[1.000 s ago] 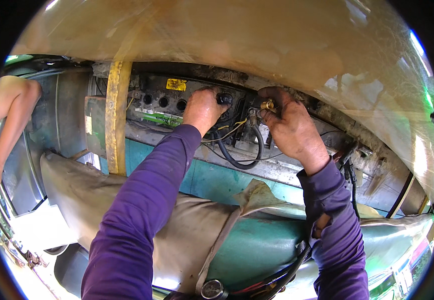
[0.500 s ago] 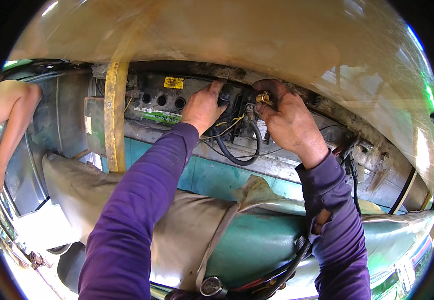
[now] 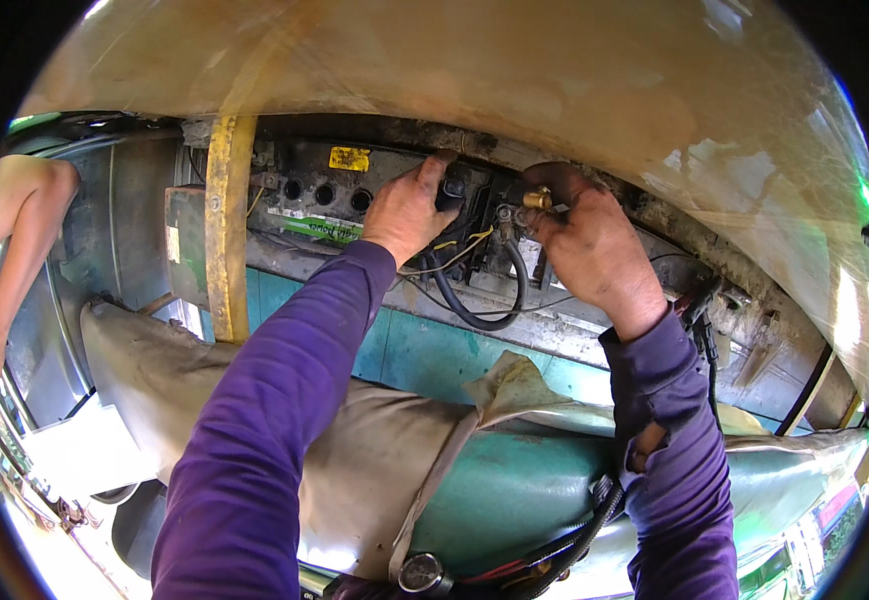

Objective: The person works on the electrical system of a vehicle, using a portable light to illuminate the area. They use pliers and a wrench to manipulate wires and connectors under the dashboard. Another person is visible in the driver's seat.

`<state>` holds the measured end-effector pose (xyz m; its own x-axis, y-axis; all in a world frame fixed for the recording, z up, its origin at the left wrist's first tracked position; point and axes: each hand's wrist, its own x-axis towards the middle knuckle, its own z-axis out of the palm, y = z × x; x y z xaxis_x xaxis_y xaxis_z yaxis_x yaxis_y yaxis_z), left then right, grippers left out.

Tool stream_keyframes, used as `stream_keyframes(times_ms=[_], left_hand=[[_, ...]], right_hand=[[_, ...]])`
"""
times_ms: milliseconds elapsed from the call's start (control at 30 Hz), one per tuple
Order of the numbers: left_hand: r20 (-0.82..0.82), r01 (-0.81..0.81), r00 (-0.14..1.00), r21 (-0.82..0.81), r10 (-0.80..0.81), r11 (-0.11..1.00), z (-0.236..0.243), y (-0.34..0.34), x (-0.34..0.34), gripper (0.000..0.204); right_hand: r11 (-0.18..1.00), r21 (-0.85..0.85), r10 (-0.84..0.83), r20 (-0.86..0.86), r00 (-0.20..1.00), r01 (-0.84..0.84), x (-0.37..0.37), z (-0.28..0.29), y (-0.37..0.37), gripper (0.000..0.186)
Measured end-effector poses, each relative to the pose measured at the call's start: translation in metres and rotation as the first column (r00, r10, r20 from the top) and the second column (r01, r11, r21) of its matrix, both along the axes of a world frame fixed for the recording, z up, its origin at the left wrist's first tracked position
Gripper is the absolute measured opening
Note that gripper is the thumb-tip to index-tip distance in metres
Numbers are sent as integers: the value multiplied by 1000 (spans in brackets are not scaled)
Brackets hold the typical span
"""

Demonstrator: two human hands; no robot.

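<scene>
My left hand [image 3: 406, 212] reaches to the dark battery [image 3: 299, 165], its thumb and fingers closed round a black rounded piece [image 3: 453, 188] whose kind I cannot make out. To its right, my right hand [image 3: 594, 240] pinches a brass-coloured cylindrical fitting [image 3: 537, 199] between thumb and fingers. Just below that fitting is a metal cable clamp [image 3: 504, 214], from which a thick black cable [image 3: 520, 285] loops down. Thin yellowish wires [image 3: 444, 265] run beneath my left hand. Round dark holes [image 3: 324, 195] open in the battery's face, above its green label strip [image 3: 304, 228].
A yellow metal bar [image 3: 224, 240] stands upright left of the battery. Overhead hangs a large brownish panel [image 3: 434, 70]. A beige cover [image 3: 384, 420] lies over the green padded surface [image 3: 514, 480] below; hoses and a round gauge [image 3: 421, 573] sit nearby. Another person's bare limb [image 3: 29, 240] shows at left.
My right hand has shifted slightly right, and the brass fitting has turned and moved a little with it. My left hand stays nearly in place on the black piece.
</scene>
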<state>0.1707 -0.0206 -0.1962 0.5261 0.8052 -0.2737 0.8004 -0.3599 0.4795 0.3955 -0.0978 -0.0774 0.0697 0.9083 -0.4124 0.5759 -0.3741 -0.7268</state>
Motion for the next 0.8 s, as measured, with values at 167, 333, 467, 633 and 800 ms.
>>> stream_keyframes(times_ms=[167,333,467,633,800], left_hand=[[89,-29,996,24,27,999,-1,-2,2,59],[30,2,1000,43,-3,999,2,-2,6,54],[16,4,1000,61,-5,998,1,0,6,45],[75,4,997,1,-4,1000,1,7,-1,34],[-48,65,997,-64,-68,996,5,16,-3,34]], right_hand=[[1000,1,4,22,1000,-4,5,-5,-2,38],[998,51,25,44,999,-27,2,-11,-4,39],[995,93,40,60,997,-45,2,-15,-5,39],[982,181,53,59,997,-63,2,-14,-6,36],[978,202,42,59,997,-53,1,-5,-2,36]])
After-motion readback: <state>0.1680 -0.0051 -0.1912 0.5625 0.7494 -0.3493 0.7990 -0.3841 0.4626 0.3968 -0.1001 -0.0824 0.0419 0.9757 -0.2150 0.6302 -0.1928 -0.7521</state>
